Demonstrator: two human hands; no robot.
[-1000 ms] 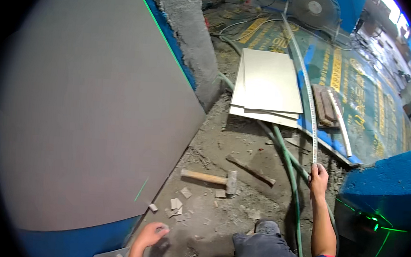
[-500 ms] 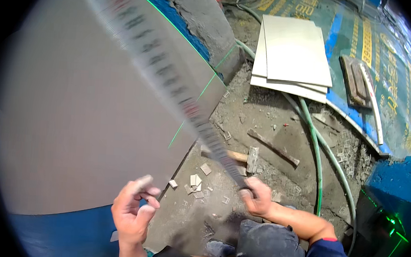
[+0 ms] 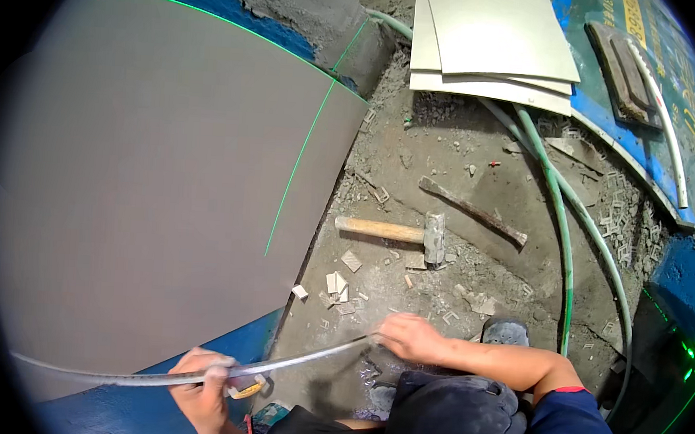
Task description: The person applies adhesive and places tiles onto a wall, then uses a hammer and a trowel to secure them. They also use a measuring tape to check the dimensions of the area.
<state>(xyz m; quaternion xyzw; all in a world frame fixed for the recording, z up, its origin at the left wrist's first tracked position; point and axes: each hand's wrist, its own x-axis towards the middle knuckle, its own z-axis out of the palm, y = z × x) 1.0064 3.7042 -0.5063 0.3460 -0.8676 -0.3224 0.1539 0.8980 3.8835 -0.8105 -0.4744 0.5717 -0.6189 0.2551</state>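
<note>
My left hand (image 3: pixel 204 383) is closed round a pale tape measure blade (image 3: pixel 299 360), thumb on top, near the lower edge of a large grey panel (image 3: pixel 159 174). From there the blade bows away to the left across the panel's lower part and stretches right to my right hand (image 3: pixel 412 338). That hand grips the blade with its fingers curled. Beside my left hand shows a small yellow piece (image 3: pixel 248 387), whose kind I cannot make out. A thin green light line crosses the panel.
On the rubble-strewn ground lie a hammer (image 3: pixel 386 230), a rusty chisel-like bar (image 3: pixel 475 213) and broken tile bits (image 3: pixel 337 285). Hoses (image 3: pixel 563 230) run along the right. Cream tiles (image 3: pixel 502 35) are stacked at the back, beside a float (image 3: pixel 620 74) and a white saw-like strip (image 3: pixel 662 125).
My left hand, earlier apart from the blade, now grips it. The blade has swung down from pointing up-left to lie low and sideways. The whole view has shifted.
</note>
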